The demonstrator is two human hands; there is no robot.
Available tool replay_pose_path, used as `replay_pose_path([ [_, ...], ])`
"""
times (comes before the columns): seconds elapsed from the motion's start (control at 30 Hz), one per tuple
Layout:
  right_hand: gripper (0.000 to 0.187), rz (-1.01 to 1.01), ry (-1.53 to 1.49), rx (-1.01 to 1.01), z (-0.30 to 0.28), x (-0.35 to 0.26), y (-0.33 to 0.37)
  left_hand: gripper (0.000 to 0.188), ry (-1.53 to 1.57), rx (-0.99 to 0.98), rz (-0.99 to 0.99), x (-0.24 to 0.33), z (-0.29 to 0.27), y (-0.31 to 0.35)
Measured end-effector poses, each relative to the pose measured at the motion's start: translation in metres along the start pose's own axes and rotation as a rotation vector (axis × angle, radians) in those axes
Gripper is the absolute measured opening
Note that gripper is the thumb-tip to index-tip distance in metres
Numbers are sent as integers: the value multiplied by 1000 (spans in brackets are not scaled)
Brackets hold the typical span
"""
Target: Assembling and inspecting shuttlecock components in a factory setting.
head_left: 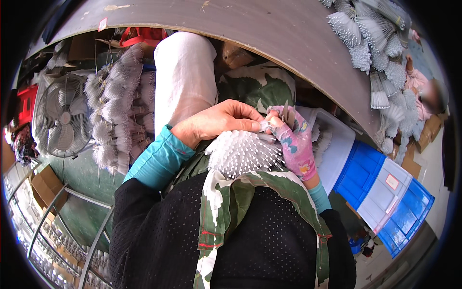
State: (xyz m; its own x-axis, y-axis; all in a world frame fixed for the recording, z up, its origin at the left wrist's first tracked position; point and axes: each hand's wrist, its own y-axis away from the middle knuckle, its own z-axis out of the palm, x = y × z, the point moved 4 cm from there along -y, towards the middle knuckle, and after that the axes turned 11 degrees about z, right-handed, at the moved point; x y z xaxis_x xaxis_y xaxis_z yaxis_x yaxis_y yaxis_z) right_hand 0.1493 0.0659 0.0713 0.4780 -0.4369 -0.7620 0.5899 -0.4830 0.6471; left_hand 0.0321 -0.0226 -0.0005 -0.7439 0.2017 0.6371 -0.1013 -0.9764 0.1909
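My left hand (219, 120), bare with a teal sleeve at the wrist, is closed in a pinch on a small whitish piece (264, 126). My right hand (296, 142), in a pink floral fingerless glove, meets it there, its fingers bent round the same piece. Thin grey pointed blades (288, 114) stick up among the right fingers; their kind is unclear. Just below both hands, a fanned bundle of thin white-tipped stems (244, 155) rests on my lap against the camouflage apron (216, 207). Fingers hide where its stems come together.
Ahead runs a grey-brown tabletop (250, 24), with several white-tipped bundles (370, 43) at its right. More bundles (118, 111) hang beside a floor fan (65, 118) on the left. Blue and white bins (380, 188) stand right; metal rails (91, 241) are lower left. Another person (418, 96) is far right.
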Motion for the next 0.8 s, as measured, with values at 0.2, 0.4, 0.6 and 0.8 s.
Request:
replay_pose_path([
  [0.2, 17, -60, -15, 41, -2, 3, 0, 15, -24, -3, 49, -3, 2, -3],
  [0.4, 21, -29, -87, 40, -4, 10, 3, 12, 124, 60, 77, -12, 0, -5],
  [0.6, 19, 41, -114, 71, -12, 8, 0, 7, 233, -39, 42, -4, 3, -3],
  [0.8, 16, 165, -49, -186, -19, -12, -4, 8, 58, -17, -5, -5, 1, -5],
])
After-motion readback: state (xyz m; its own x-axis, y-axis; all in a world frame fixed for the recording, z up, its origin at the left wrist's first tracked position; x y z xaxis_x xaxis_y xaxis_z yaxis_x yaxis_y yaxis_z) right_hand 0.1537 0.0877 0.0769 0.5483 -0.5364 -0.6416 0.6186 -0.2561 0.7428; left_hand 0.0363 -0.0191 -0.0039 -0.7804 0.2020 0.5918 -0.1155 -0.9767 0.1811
